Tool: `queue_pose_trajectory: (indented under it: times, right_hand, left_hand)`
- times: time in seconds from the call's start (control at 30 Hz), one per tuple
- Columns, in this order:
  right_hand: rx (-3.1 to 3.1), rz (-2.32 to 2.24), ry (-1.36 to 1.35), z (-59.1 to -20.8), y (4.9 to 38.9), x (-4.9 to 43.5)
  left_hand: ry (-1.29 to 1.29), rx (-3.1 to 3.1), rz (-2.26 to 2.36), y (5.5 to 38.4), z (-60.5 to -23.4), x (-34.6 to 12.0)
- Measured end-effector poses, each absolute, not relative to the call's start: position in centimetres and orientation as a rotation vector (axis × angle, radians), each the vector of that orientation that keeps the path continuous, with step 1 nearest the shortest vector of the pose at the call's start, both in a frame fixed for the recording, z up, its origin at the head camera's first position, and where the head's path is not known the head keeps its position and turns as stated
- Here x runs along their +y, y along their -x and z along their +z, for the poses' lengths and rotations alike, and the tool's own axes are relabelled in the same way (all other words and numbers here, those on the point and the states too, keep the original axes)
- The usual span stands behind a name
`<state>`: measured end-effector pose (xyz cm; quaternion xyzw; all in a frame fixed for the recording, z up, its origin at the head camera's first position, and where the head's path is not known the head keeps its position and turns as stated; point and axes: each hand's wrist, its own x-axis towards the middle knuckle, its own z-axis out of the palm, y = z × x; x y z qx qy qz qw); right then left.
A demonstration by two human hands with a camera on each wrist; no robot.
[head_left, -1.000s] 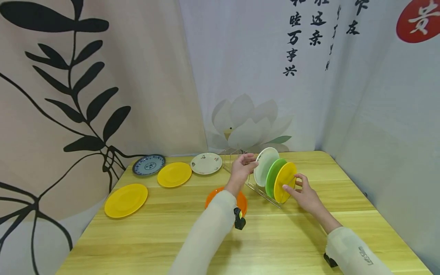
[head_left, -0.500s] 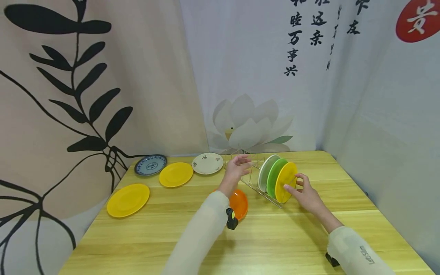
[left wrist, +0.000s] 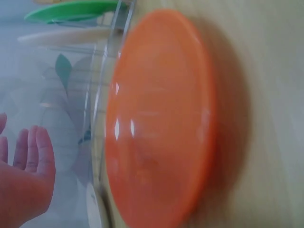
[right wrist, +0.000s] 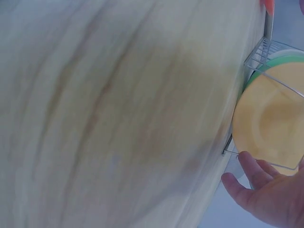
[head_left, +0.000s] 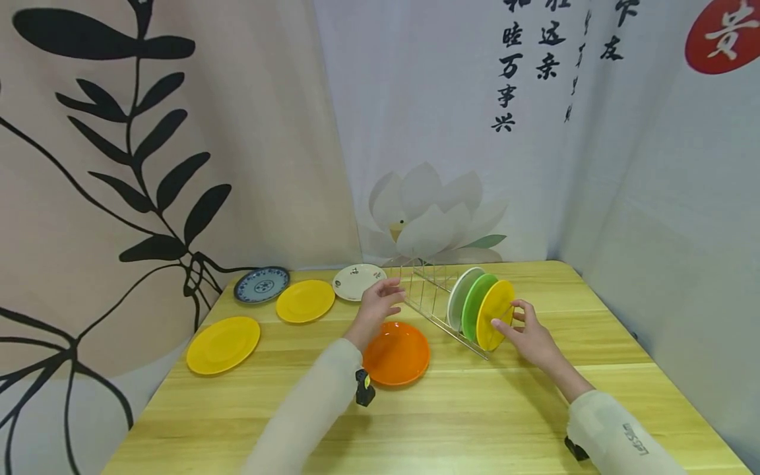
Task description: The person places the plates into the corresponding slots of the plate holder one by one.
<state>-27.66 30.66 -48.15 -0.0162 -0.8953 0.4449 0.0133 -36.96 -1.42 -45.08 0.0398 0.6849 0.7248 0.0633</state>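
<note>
A wire dish rack point(head_left: 445, 327) holds a white plate point(head_left: 456, 302), a green plate point(head_left: 472, 310) and a yellow plate point(head_left: 494, 311), standing on edge at its right end. My right hand point(head_left: 530, 335) grips the rack's end wire beside the yellow plate; in the right wrist view its fingertips point(right wrist: 244, 157) are at that wire. My left hand point(head_left: 378, 309) is in the air left of the rack with nothing in it, fingers relaxed. Just below it an orange plate point(head_left: 399, 359) lies flat on the table, large in the left wrist view.
On the wooden table point(head_left: 475, 422) at the left lie a blue-patterned plate point(head_left: 261, 285), two yellow plates, one farther back point(head_left: 305, 301) and one nearer point(head_left: 223, 346), and a white patterned plate point(head_left: 356, 280). A printed curtain point(head_left: 285, 165) hangs behind the table.
The white plate has settled into the rack beside the green one, and my left hand has let go of it and moved left, uncovering the orange plate. My right hand stays at the rack.
</note>
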Motion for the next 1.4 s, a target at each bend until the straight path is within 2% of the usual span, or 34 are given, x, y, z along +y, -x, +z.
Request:
queue_pose_trajectory:
  times: [0.37, 0.6, 0.97, 1.4]
  right_hand:
    - [-2.789, 1.387, 0.039, -48.1, 27.5, 30.5]
    - [-2.796, 1.388, 0.044, -48.1, 27.5, 30.6]
    - [-2.790, 1.410, 0.041, -48.1, 27.4, 30.4]
    - [-2.799, 1.388, 0.038, -48.1, 27.6, 30.7]
  left_hand:
    - [0.005, 2.139, 2.101, 36.3, -46.9, -7.6]
    - [0.016, 2.161, 2.067, 35.3, -48.0, -10.0]
    - [0.041, 2.219, 1.945, 33.6, -50.0, -12.1]
    - [0.012, 2.158, 1.911, 31.8, -50.7, -11.7]
